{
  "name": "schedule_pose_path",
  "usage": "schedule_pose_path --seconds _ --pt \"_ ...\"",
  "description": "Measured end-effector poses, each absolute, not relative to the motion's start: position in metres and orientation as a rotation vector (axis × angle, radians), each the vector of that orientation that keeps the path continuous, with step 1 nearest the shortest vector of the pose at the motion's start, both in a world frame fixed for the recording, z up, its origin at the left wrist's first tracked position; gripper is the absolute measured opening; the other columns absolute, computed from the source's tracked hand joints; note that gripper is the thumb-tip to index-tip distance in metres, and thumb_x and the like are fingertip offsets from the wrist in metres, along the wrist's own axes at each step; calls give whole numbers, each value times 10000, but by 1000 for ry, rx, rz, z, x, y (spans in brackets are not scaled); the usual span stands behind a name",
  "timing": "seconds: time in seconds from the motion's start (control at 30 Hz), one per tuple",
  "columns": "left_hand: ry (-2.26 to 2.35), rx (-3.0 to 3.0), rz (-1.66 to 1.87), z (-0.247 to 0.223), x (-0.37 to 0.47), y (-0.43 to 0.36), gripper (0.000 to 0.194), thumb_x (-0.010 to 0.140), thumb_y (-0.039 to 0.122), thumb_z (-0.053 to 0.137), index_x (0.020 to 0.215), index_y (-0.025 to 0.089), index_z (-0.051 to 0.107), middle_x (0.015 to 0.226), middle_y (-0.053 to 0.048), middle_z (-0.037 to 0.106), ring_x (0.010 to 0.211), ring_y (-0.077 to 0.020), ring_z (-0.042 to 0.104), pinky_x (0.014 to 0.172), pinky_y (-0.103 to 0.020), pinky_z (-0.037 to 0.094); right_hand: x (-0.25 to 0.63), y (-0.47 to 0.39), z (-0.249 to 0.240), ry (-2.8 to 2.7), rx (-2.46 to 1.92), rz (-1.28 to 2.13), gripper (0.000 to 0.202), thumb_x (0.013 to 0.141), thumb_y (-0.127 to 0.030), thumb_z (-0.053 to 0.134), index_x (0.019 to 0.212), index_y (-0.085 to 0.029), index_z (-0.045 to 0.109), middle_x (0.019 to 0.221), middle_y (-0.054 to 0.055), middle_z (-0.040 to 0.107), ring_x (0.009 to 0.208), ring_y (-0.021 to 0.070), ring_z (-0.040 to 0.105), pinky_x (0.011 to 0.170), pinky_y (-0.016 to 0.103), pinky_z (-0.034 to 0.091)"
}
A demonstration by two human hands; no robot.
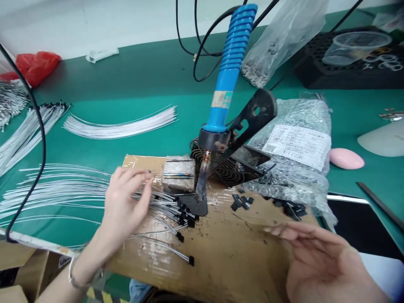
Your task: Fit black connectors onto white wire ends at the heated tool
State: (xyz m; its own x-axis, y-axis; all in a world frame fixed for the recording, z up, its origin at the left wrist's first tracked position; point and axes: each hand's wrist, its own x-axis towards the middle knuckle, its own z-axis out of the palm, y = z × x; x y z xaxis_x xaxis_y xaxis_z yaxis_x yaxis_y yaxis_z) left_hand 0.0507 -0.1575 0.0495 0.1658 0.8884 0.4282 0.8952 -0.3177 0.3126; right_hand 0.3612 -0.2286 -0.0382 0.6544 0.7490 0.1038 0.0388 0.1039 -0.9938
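A green desk runs back to a white wall, with one brown cardboard sheet on its near part; on the sheet are one blue soldering iron, tilted in one black stand, and one grey block; one bundle of plain white wires lies farther back, one red bag at far left, one pink egg-shaped object at right; black-tipped wires, too crowded to count, reach across the desk onto the sheet, under the left hand; its thumb and fingers nearly meet, though I cannot tell whether they grip anything; the right hand's fingers are loosely parted, near two groups of small black pieces.
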Motion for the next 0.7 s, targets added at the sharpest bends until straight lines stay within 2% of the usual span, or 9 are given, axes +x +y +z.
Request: schedule_pose_path --seconds 0.07,0.17,0.23,0.27,0.3,0.33,0.4,0.57,0.7 --pt "-1779 -2354 -616 45 36 -124 186 1024 200 590 1058 199 773 1107 -146 826 1003 -341 681 919 -503 527 361 -228 -43 -679 -1360 635 87 867 -328 724 861 -263 780 767 31 745 685 243 689 754 411 571" --pt "-1785 -2351 -465 33 18 -62 237 1039 158 537 1108 174 764 1208 -222 776 1126 -404 655 975 -576 496 362 -226 -46 -633 -1368 638 181 890 -388 714 816 -237 780 759 53 761 641 246 679 709 422 558" --pt "-1791 -2375 -382 24 9 -26 203 1045 151 561 1086 147 760 1168 -223 760 1114 -375 679 997 -560 510 362 -227 -45 -627 -1386 650 215 891 -415 714 803 -232 785 746 60 762 628 250 676 684 425 554" --pt "-1795 -2391 -350 20 7 -12 170 1048 214 622 1141 143 745 1196 -184 748 1112 -337 694 1000 -536 539 362 -227 -44 -627 -1395 667 213 889 -419 717 809 -235 789 743 60 762 634 255 677 679 426 552" --pt "-1804 -2399 -326 16 4 0 238 1045 293 674 1233 153 711 1262 -128 727 1122 -294 706 990 -519 574 362 -228 -43 -621 -1408 685 214 894 -423 710 820 -241 794 749 60 764 643 259 679 677 425 551" --pt "-1811 -2411 -310 13 2 8 293 1041 318 691 1286 158 695 1307 -128 712 1126 -287 713 974 -506 599 362 -229 -42 -611 -1423 700 216 902 -424 700 827 -245 796 760 59 767 654 260 682 677 423 551" --pt "-1834 -2423 -295 9 -1 17 339 1041 328 699 1339 168 674 1357 -126 694 1134 -281 720 956 -497 623 360 -231 -39 -590 -1444 707 243 920 -434 675 820 -248 795 773 61 770 666 265 685 671 421 556" --pt "-1919 -2390 -391 9 -12 16 325 1046 312 691 1336 167 678 1347 -128 702 1130 -283 723 948 -496 628 355 -228 -35 -614 -1466 671 287 907 -480 690 770 -246 786 729 81 759 633 280 679 606 428 574" --pt "-1985 -2290 -628 20 -21 10 262 1044 329 699 1239 155 706 1204 -94 749 1026 -251 748 901 -468 636 354 -226 -34 -585 -1518 654 311 889 -499 710 734 -239 780 747 102 750 634 269 682 607 436 590"
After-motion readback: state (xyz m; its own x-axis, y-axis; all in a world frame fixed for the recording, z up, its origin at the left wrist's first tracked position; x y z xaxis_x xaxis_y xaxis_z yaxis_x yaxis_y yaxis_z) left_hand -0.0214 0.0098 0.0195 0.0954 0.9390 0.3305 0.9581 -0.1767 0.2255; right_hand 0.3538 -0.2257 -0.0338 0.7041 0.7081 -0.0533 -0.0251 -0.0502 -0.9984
